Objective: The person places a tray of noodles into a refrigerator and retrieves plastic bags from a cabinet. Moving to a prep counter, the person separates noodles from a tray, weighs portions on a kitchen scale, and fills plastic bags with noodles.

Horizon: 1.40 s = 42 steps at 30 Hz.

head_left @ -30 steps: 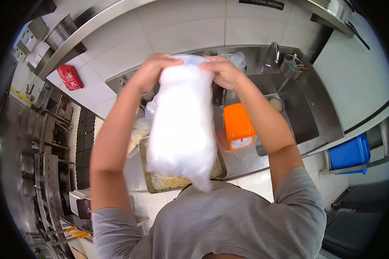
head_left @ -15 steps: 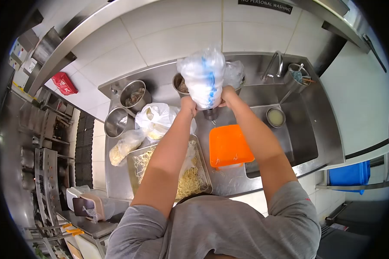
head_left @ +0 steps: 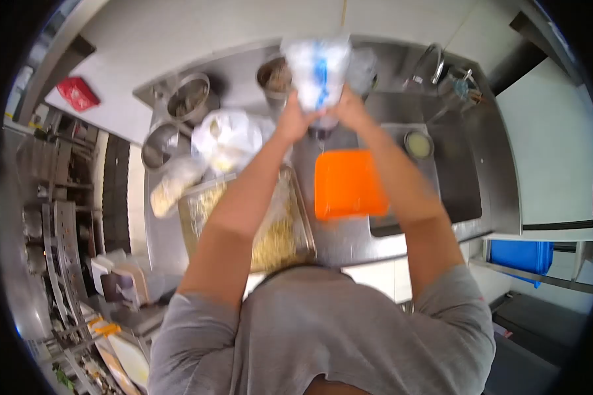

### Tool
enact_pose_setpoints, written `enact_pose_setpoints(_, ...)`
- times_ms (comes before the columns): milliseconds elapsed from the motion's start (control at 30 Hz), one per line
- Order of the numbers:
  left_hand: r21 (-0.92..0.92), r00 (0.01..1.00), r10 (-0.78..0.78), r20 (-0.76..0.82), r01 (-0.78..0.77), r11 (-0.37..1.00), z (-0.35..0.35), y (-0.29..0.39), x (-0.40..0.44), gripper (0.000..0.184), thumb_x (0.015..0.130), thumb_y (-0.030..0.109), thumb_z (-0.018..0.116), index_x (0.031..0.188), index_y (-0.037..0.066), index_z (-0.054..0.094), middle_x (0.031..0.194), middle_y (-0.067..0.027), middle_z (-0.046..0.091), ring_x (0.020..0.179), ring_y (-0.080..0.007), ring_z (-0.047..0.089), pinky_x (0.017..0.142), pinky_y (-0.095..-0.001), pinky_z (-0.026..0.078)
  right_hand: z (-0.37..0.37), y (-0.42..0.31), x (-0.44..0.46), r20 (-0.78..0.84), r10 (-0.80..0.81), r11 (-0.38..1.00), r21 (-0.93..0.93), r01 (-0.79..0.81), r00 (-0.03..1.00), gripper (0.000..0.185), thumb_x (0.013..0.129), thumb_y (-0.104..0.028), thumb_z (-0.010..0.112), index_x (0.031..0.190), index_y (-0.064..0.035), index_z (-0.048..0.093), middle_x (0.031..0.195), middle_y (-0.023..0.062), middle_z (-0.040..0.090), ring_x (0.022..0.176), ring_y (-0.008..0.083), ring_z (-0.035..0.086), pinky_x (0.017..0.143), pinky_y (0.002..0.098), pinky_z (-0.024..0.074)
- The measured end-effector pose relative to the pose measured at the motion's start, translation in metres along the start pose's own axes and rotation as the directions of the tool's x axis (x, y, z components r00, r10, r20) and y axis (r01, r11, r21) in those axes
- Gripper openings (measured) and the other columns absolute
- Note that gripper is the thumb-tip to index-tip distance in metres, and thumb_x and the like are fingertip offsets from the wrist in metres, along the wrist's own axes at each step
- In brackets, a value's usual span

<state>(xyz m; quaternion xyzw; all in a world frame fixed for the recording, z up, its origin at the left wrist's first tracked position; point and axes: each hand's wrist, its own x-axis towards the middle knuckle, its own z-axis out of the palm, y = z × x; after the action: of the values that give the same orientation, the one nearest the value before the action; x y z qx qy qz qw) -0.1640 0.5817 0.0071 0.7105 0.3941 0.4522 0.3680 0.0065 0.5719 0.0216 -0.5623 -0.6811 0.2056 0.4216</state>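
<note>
The left hand [head_left: 298, 121] and right hand [head_left: 350, 109], fingers closed on a bag [head_left: 318, 66], grip opposite sides, seemingly for balance; an orange tub [head_left: 346, 184] sits bodyward of the fingers.

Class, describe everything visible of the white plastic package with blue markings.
The white plastic package with blue markings looks soft and full, wider at its blurred, slightly translucent far end. The markings form an uneven stripe along its length. The person's bare left hand and bare right hand hold its near end, and it points away from the body, over the back of the grey steel counter. Its contents are unclear.
</note>
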Motion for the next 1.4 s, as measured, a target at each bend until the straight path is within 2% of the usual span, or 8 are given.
enact_pose_setpoints(267,0.344,0.971,-0.172,0.168,0.106,0.933,-0.128,0.092,-0.080,0.086,0.071,0.043,0.073,0.135,-0.001,0.034,0.133,-0.0254,0.040,0.126,-0.0350,0.039,0.103,-0.0394,0.033,-0.048,-0.091,-0.072,-0.317,0.057,0.998,-0.014,-0.064,0.947,0.070,0.068,-0.008,0.075,0.129,-0.0045,0.042,0.126,0.0166,0.050,0.118,0.0220,0.045,0.094,0.0331,0.0394)
enact_pose_setpoints(400,0.330,0.931,-0.151,0.333,0.035,0.943,-0.195,0.078,-0.191,0.052,0.076,0.017,0.069,0.125,0.010,0.052,0.136,-0.0178,0.041,0.126,-0.0356,0.037,0.104,-0.0397,0.032,-0.019,-0.147,-0.174,-0.069,0.115,0.963,0.253,-0.094,0.991,0.056,0.071,-0.014,0.075,0.120,-0.0034,0.048,0.116,0.0131,0.054,0.108,0.0225,0.053,0.088,0.0342,0.0434)
enact_pose_setpoints(467,0.517,0.961,-0.082,0.266,-0.070,0.853,-0.192,0.056,-0.221,0.041,0.076,0.010,0.067,0.115,0.011,0.057,0.129,-0.0163,0.048,0.121,-0.0341,0.043,0.100,-0.0382,0.036,0.021,-0.198,-0.205,0.297,0.314,0.866,0.299,-0.401,0.902,0.047,0.073,-0.018,0.074,0.112,-0.0031,0.050,0.109,0.0113,0.055,0.100,0.0201,0.055,0.081,0.0336,0.0456)
enact_pose_setpoints(633,0.262,0.982,-0.173,-0.073,0.186,0.947,-0.208,0.082,-0.222,0.007,0.082,0.009,0.060,0.088,0.004,0.060,0.084,-0.0131,0.065,0.081,-0.0284,0.063,0.074,-0.0337,0.048,0.127,-0.202,-0.193,0.049,-0.098,0.975,-0.196,0.105,0.994,0.055,0.072,-0.026,0.075,0.117,-0.0077,0.050,0.109,0.0111,0.054,0.093,0.0208,0.055,0.076,0.0331,0.0464)
enact_pose_setpoints(733,0.241,0.883,-0.282,-0.375,0.386,0.891,-0.265,0.108,-0.223,0.007,0.085,0.009,0.057,0.090,0.004,0.060,0.080,-0.0131,0.064,0.072,-0.0264,0.062,0.065,-0.0330,0.047,0.125,-0.230,-0.164,0.091,0.121,0.942,0.304,-0.143,0.988,0.058,0.072,-0.028,0.074,0.121,-0.0103,0.049,0.112,0.0118,0.054,0.096,0.0263,0.055,0.080,0.0373,0.0456)
enact_pose_setpoints(933,0.521,0.864,0.000,-0.504,0.303,0.798,-0.369,0.072,-0.292,0.012,0.085,0.004,0.054,0.093,0.006,0.062,0.078,-0.0087,0.054,0.068,-0.0170,0.053,0.063,-0.0285,0.043,0.226,-0.216,-0.230,0.402,0.001,0.817,-0.528,0.231,0.916,0.055,0.070,-0.020,0.070,0.121,-0.0128,0.051,0.118,0.0139,0.053,0.100,0.0302,0.056,0.082,0.0413,0.0462)
enact_pose_setpoints(1267,0.771,0.949,-0.026,-0.314,0.271,0.576,-0.355,0.059,-0.338,0.043,0.076,0.014,0.065,0.118,0.012,0.056,0.123,-0.0175,0.047,0.117,-0.0326,0.044,0.099,-0.0373,0.035,0.137,-0.352,-0.150,0.401,-0.031,0.879,-0.425,0.216,0.916,0.036,0.072,-0.003,0.054,0.107,-0.0097,0.056,0.096,0.0196,0.062,0.088,0.0339,0.061,0.076,0.0426,0.0479)
enact_pose_setpoints(1400,0.106,0.983,0.079,-0.163,-0.062,0.992,-0.313,0.089,-0.303,0.060,0.071,0.019,0.072,0.125,0.014,0.049,0.132,-0.0180,0.041,0.124,-0.0328,0.039,0.102,-0.0384,0.032,0.129,-0.386,-0.139,0.416,-0.100,0.720,-0.596,0.354,0.904,0.033,0.071,-0.001,0.052,0.103,-0.0072,0.056,0.086,0.0180,0.063,0.082,0.0343,0.061,0.070,0.0431,0.0480)
